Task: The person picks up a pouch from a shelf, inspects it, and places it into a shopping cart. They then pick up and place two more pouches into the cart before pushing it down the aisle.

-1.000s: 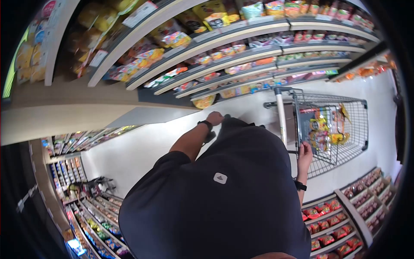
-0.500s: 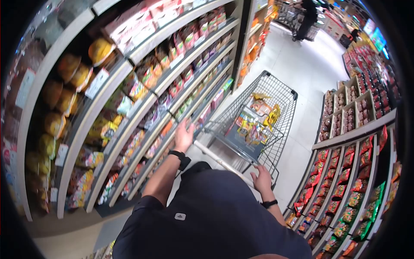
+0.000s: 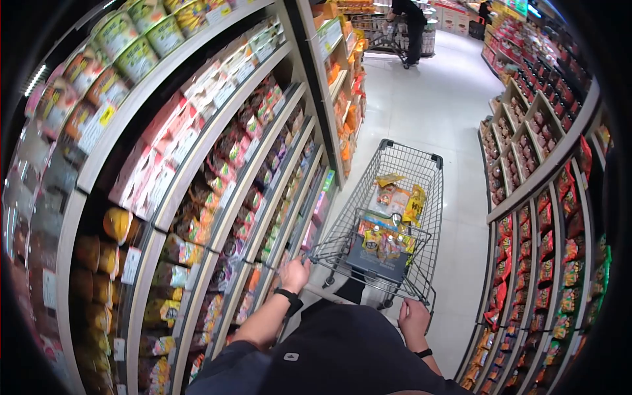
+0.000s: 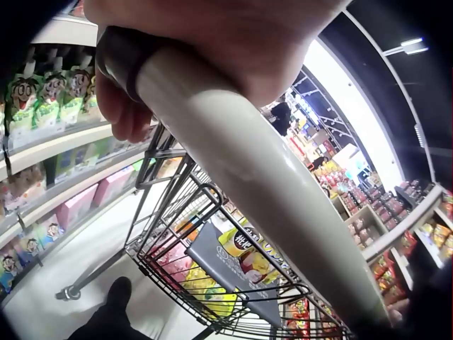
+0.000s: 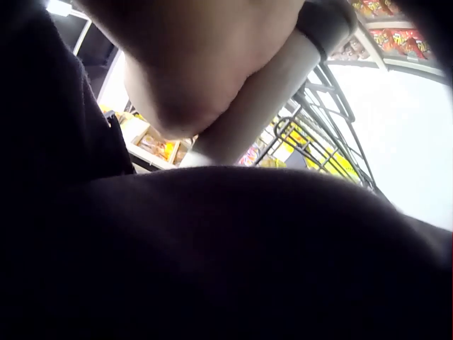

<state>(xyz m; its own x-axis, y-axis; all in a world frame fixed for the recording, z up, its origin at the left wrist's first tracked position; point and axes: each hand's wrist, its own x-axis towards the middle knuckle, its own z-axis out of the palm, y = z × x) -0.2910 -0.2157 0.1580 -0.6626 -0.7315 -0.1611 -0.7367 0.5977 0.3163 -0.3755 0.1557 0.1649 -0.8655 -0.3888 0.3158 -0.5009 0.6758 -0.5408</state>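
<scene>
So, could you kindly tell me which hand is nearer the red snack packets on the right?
Right: the right hand holds the cart handle at the end nearer the red packets; the left hand is at the opposite end, beside the left shelves.

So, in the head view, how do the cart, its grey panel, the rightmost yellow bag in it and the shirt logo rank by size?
1. Cart
2. Grey panel, partly covered
3. Yellow bag
4. Shirt logo

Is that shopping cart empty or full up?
Partly full: the shopping cart has colorful packets inside, including a yellow bag, and bare wire shows around them.
</scene>
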